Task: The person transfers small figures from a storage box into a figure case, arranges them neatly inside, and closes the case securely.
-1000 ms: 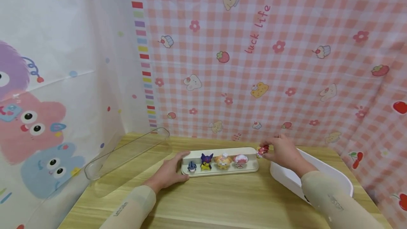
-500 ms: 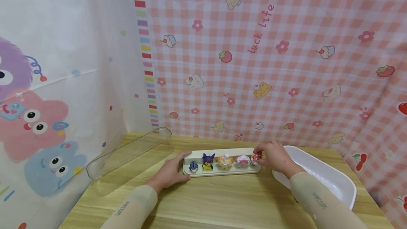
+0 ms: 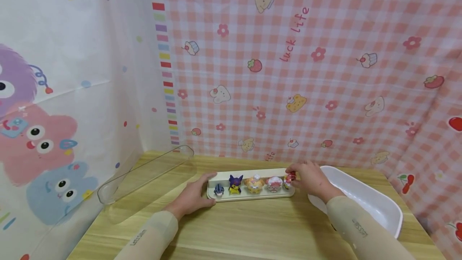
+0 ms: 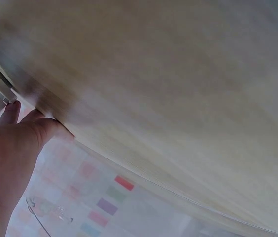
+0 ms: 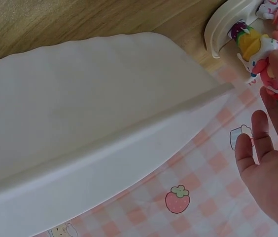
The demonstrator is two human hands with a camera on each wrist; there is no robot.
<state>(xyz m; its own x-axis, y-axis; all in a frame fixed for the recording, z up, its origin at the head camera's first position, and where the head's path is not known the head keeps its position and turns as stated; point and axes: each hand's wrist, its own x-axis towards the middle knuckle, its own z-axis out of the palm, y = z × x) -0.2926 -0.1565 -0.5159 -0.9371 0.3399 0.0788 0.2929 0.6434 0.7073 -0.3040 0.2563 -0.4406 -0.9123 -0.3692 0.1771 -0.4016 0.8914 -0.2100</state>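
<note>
A long cream display base [image 3: 249, 198] lies on the table, a row of small figurines standing along it. From the left come a blue figurine [image 3: 218, 189], a purple-and-yellow one [image 3: 235, 185], an orange one [image 3: 254, 184] and a pink-and-white one [image 3: 274, 184]. My left hand [image 3: 193, 196] grips the base's left end, thumb at the front and fingers behind. At the right end, my right hand [image 3: 312, 179] pinches a red-and-white figurine [image 5: 264, 61] between thumb and finger. Its lower part, yellow and purple, is right at the base in the right wrist view.
A white plastic basin [image 3: 371, 200] stands to the right, under the right forearm. On the left a clear plastic cover [image 3: 148, 183] lies on the wooden table [image 3: 252, 232]. Printed cloth [image 3: 231, 71] hangs behind the table and at both sides.
My right hand has carried the red-and-white figurine leftward from beyond the base's right end onto that end. The left hand keeps its grip on the base.
</note>
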